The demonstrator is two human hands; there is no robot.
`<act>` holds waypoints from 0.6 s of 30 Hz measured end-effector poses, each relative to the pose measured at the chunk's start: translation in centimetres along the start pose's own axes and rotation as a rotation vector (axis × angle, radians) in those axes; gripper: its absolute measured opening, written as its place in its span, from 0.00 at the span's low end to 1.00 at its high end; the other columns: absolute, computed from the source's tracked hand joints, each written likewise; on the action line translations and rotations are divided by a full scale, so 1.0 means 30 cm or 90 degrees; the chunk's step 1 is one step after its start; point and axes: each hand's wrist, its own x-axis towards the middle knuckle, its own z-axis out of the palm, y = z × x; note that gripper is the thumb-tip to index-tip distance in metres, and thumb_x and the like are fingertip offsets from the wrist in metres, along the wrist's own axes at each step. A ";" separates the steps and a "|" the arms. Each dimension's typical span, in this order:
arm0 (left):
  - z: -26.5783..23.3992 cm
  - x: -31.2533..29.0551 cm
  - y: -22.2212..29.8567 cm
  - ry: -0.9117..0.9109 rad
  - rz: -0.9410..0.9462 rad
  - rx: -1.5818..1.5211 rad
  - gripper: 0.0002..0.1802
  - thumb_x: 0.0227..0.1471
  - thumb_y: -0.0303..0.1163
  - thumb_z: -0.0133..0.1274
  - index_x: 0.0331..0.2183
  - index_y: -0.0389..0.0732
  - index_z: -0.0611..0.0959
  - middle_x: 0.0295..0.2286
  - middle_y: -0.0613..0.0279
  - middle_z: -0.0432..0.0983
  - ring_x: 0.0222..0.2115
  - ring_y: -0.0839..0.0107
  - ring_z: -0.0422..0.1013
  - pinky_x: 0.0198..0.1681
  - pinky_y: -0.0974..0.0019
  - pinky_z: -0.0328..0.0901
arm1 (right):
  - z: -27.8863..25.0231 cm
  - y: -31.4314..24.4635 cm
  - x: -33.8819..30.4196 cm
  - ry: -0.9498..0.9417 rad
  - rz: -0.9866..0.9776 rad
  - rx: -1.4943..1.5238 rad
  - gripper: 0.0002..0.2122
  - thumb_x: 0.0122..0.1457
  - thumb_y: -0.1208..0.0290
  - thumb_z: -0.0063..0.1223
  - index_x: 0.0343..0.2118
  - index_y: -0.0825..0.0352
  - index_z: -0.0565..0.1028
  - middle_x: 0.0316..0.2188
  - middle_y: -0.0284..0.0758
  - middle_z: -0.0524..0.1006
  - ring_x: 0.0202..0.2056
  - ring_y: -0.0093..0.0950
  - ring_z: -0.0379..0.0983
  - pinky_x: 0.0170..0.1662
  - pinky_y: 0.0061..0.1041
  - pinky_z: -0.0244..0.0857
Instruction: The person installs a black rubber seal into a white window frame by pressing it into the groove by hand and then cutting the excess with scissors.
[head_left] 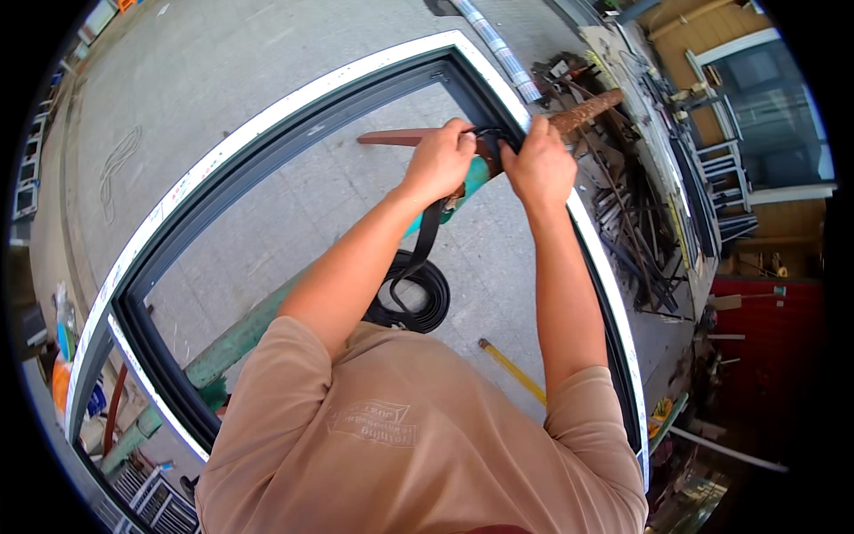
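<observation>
A large window frame (pixel 289 100), white along its outer edge and dark on its inner profile, lies raised in front of me. Near its far right corner my left hand (pixel 440 162) pinches a flat black rubber strip (pixel 428 236). The strip hangs from that hand to a black coil (pixel 435 298) below, seen through the frame's opening. Just to the right, my right hand (pixel 541 165) is closed over the frame's right side, with its thumb on the inner edge by the strip's end. Its fingertips are partly hidden.
Under the frame run a green pipe (pixel 253 327) and a reddish-brown bar (pixel 387 138). A rusty pipe (pixel 589 110) pokes out past the right side. Scrap metal (pixel 623 191) is heaped farther right. A yellow rod (pixel 511 369) lies on the concrete.
</observation>
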 end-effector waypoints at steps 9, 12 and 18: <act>-0.001 0.187 0.057 -0.047 -0.059 0.179 0.22 0.73 0.41 0.47 0.55 0.36 0.84 0.48 0.36 0.85 0.52 0.37 0.79 0.57 0.42 0.71 | -0.027 -0.031 -0.006 -0.007 0.005 0.002 0.33 0.54 0.45 0.77 0.50 0.68 0.75 0.43 0.47 0.84 0.43 0.48 0.86 0.46 0.44 0.82; 0.013 0.182 0.033 -0.013 -0.042 0.123 0.21 0.73 0.41 0.47 0.51 0.34 0.84 0.48 0.35 0.85 0.52 0.35 0.79 0.58 0.42 0.71 | -0.021 -0.032 -0.003 -0.009 0.004 -0.015 0.33 0.54 0.44 0.77 0.49 0.67 0.75 0.42 0.43 0.83 0.43 0.44 0.86 0.46 0.41 0.82; 0.038 0.167 0.002 0.026 -0.009 0.059 0.19 0.73 0.38 0.49 0.52 0.32 0.82 0.46 0.33 0.85 0.51 0.34 0.79 0.58 0.41 0.72 | -0.014 -0.030 0.000 -0.022 0.015 -0.014 0.33 0.54 0.45 0.77 0.49 0.67 0.75 0.42 0.43 0.83 0.42 0.46 0.86 0.45 0.42 0.82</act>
